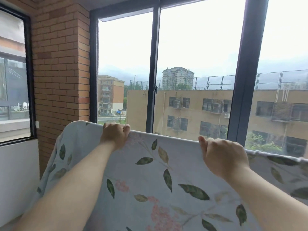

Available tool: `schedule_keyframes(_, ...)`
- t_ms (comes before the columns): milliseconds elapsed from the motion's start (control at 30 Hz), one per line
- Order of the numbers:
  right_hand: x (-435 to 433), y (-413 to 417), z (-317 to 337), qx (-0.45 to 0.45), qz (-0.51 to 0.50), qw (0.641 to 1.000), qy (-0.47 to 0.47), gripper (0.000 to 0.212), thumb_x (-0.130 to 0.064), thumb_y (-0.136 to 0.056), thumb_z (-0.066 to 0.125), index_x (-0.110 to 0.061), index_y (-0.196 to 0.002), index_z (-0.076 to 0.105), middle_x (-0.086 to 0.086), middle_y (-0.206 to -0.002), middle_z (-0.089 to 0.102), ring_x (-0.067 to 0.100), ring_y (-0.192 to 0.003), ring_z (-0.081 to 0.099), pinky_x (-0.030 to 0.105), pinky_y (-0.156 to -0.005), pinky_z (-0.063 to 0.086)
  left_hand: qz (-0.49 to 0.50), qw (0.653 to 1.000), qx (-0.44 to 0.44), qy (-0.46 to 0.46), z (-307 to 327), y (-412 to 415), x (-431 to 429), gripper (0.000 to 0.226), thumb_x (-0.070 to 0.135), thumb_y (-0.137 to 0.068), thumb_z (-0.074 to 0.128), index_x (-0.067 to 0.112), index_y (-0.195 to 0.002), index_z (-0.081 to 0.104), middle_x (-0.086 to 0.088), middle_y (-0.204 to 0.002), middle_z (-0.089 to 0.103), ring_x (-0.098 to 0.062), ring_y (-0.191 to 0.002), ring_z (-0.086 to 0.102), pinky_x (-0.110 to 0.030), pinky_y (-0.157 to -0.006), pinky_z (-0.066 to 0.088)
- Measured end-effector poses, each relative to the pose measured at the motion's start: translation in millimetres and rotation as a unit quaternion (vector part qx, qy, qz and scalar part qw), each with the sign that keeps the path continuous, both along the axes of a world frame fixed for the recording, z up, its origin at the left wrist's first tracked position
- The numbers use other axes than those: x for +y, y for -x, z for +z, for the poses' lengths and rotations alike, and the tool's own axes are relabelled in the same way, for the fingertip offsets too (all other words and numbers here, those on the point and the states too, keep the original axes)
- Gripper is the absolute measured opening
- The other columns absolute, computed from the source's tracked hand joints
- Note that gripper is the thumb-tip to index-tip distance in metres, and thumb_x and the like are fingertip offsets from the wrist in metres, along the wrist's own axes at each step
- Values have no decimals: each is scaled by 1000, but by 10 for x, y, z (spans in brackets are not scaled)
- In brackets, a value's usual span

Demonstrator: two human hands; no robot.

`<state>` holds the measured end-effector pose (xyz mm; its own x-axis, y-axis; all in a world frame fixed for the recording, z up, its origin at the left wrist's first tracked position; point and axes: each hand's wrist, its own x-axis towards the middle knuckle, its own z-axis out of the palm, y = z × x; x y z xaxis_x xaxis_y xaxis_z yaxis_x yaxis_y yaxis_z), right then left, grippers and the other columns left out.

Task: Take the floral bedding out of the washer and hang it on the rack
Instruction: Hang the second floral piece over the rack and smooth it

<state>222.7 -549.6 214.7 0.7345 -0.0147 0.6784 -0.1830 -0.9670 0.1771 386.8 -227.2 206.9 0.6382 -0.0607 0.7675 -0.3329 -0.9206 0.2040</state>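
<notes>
Head view: left hand (115, 134), right hand (223, 158) grip floral bedding (146, 179) before window (196, 47).

Our two bare arms and hands, from the head camera.

We see our left forearm (71, 189) and right forearm (266, 202) bare along their whole visible length, from the lower edge of the view to the wrists. In the wide lens both look broad near us and taper toward the wrists. Our left hand (115, 135) shows its back and a row of knuckles. Our right hand (223, 155) shows its back, its knuckles and the thumb (202, 143), bare like the rest.
</notes>
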Motion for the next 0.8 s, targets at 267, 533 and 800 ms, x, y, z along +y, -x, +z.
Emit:
schedule_keyframes(267, -1259, 633, -1, -18, -131, 990, -52, 62, -38, -96, 5, -26, -92, 66, 2, -102, 75, 27, -96, 68, 35, -85, 43, 63, 983, 167, -45, 220, 88, -117, 50, 39, -96, 19, 16, -75, 58, -9, -93, 62, -27, -93, 52, -37, -96, 35)
schedule_keyframes(533, -881, 493, -22, -19, -85, 994, -67, 63, -40, -106, 15, -15, -91, 71, 9, -91, 74, 29, -85, 67, 38, -85, 43, -165, 983, 35, -72, 139, 1287, -1912, 48, 41, -107, 25, 21, -70, 47, 6, -74, 56, -20, -74, 53, -34, -74, 37)
schedule_keyframes(800, -1374, 846, -22, -20, -29, 997, -69, 61, -41, -108, 19, -13, -90, 70, 11, -93, 73, 32, -86, 66, 37, -83, 45, -127, 991, -7, -45, -92, 1520, -2850, 49, 34, -101, 31, 21, -56, 47, 3, -64, 61, -21, -64, 52, -36, -77, 35)
